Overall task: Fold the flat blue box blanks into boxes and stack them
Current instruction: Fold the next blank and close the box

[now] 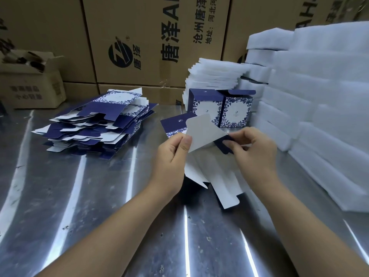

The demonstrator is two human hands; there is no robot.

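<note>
Steel desk (60,196): foam (329,116) walls its right edge, pile (103,120) far left. Left hand (171,154) and right hand (253,148) pinch a blank (201,130), lengthwise near-to-far.

The blank (203,128) is white inside, navy outside. The folded boxes (235,110) at twelve o'clock are navy with blue-and-white leaf borders. The foam sheets (319,86) are white.

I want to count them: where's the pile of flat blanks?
Head view: the pile of flat blanks lies on the metal table, left of the left hand, before the cardboard cartons.
</note>
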